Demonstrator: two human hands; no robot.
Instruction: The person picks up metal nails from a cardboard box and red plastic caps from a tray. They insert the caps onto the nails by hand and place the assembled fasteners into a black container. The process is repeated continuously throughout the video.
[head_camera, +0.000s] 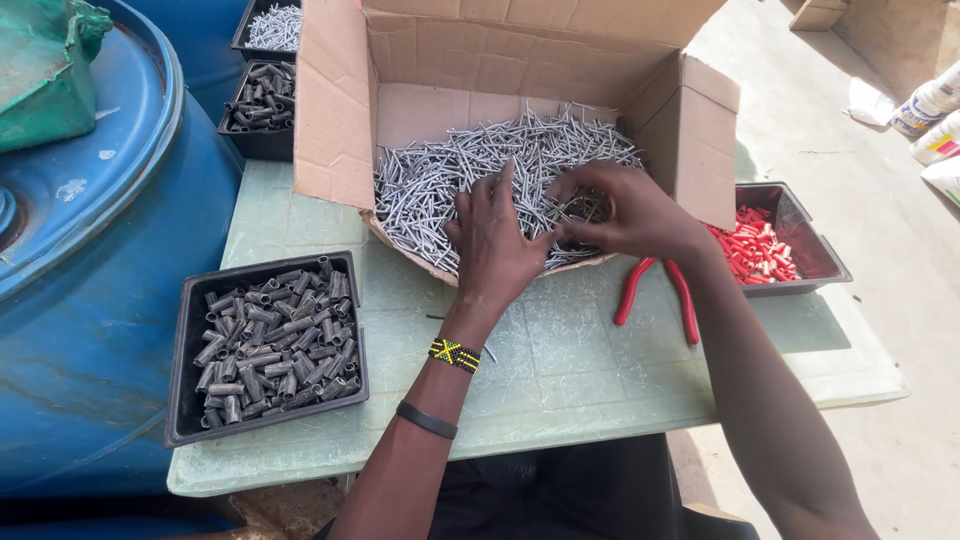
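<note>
An open brown cardboard box (520, 70) sits at the far edge of the pale green table (600, 370), its front flap folded down. 2 white plastic bottles with coloured labels (930, 120) lie on the ground at right.

Four black plastic trays stand about: one full of short grey metal sleeves (272, 344), a second holding the same (262, 105), a third of silvery pieces (272, 25), a fourth of red plastic plugs (775, 240). One open cardboard box (335, 120) holds thin steel nails (440, 180) (too many to count). One pair of red-handled pliers (660, 295); two wristbands.
</note>
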